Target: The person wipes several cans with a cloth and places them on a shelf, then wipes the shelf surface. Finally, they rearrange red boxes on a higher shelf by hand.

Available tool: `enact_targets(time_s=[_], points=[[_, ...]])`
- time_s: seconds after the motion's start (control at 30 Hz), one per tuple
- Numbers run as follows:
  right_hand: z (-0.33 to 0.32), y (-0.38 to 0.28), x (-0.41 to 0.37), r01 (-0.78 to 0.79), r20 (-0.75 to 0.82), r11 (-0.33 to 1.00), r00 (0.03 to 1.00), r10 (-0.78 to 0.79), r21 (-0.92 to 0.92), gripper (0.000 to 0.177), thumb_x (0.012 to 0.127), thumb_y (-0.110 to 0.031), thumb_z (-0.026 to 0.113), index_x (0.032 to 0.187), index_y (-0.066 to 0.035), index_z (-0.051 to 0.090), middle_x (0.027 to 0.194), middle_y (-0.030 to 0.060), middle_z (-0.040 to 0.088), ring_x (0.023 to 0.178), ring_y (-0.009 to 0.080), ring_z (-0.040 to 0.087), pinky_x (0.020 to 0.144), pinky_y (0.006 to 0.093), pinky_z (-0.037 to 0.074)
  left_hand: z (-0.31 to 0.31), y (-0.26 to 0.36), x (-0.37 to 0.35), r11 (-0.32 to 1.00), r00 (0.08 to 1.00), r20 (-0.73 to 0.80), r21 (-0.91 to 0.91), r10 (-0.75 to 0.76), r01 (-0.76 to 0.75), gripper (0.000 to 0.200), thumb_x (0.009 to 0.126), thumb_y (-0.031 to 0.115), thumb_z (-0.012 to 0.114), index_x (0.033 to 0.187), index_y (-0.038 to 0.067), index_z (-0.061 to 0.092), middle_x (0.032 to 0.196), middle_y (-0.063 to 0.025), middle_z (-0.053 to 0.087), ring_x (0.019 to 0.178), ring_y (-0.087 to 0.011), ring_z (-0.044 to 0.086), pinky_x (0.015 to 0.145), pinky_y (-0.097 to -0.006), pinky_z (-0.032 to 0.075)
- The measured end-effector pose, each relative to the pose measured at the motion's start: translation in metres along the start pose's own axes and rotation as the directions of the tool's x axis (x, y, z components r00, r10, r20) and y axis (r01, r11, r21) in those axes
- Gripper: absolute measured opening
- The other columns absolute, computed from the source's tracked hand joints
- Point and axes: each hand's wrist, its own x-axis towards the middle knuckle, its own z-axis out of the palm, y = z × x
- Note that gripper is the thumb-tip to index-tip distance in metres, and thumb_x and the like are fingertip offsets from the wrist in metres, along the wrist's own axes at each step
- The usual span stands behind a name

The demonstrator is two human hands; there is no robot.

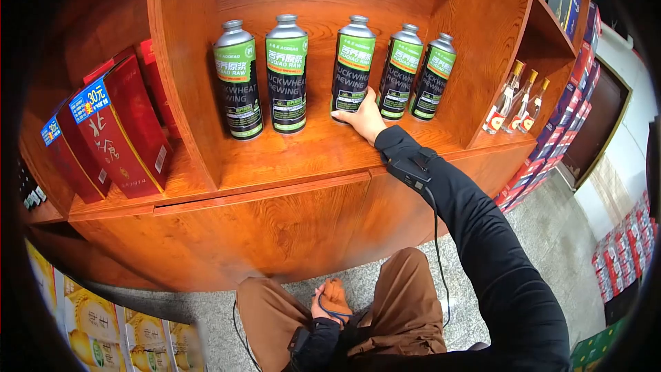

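Several green-and-black cans with silver screw-top necks stand upright in a row on the wooden shelf (275, 155). My right hand (367, 120) grips the lower part of the middle can (352, 69), thumb in front and a finger at its right side. To its right are two cans, the nearer one (401, 72) close beside my fingers. Two more, including the leftmost can (238, 83), stand to the left. Low between my knees, my left hand (317, 303) is closed on a bunched orange-brown cloth (337, 296) with a blue edge; its fingers are partly hidden.
Red gift boxes (124, 131) with blue price tags fill the left compartment. Clear glass bottles (513, 103) stand on the right shelf, with stacked cartons (551, 145) beyond. Yellow cartons (96, 320) sit at lower left. A black cable (436, 248) hangs from my right sleeve.
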Motion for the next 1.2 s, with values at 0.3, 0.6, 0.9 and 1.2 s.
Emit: enact_targets(time_s=[0.3,0.6,0.9,1.2], points=[[0.006,0.007,0.003,-0.108,-0.006,0.99,0.994,0.109,0.086,0.082,0.073,-0.017,0.089,0.129,0.011,0.035,0.122,0.0264,0.06,0.114,0.0339,0.062,0.099,0.0383,0.049,-0.013,0.005,0.001,1.0,0.999,0.042,-0.009,0.022,-0.022,0.035,0.102,0.034,0.052,0.124,0.009,0.063,0.128,-0.0105,0.065,0.119,-0.0294,0.06,0.106,-0.0436,0.046],[0.007,0.024,0.008,-0.117,-0.052,0.993,0.992,0.119,0.032,0.085,0.073,-0.017,0.088,0.133,0.012,0.036,0.13,0.0294,0.055,0.126,0.0367,0.054,0.107,0.04,0.043,0.001,0.007,-0.008,0.997,0.999,0.0,-0.063,-0.044,0.044,0.019,0.1,0.028,0.051,0.105,0.016,0.065,0.116,-0.0097,0.068,0.108,-0.0295,0.063,0.096,-0.0453,0.052],[-0.058,-0.003,-0.034,-0.241,-0.529,0.908,0.848,0.025,-0.344,0.069,0.073,-0.022,0.085,0.124,0.004,0.047,0.123,0.0235,0.051,0.121,0.038,0.047,0.105,0.0473,0.038,-0.006,0.005,-0.008,0.998,0.997,-0.048,0.001,-0.056,0.056,0.029,0.102,0.035,0.051,0.114,0.012,0.065,0.124,-0.0083,0.066,0.118,-0.0291,0.058,0.107,-0.0438,0.043],[-0.072,0.017,-0.006,-0.409,-0.249,0.873,0.904,0.347,-0.265,0.111,0.073,-0.031,0.09,0.148,0.014,0.02,0.146,0.0313,0.04,0.137,0.0403,0.041,0.115,0.0417,0.036,0.008,0.008,-0.018,0.998,0.992,-0.128,0.057,-0.01,0.018,0.024,0.094,0.031,0.062,0.108,0.012,0.066,0.115,-0.0106,0.068,0.108,-0.0312,0.063,0.096,-0.0464,0.051]])
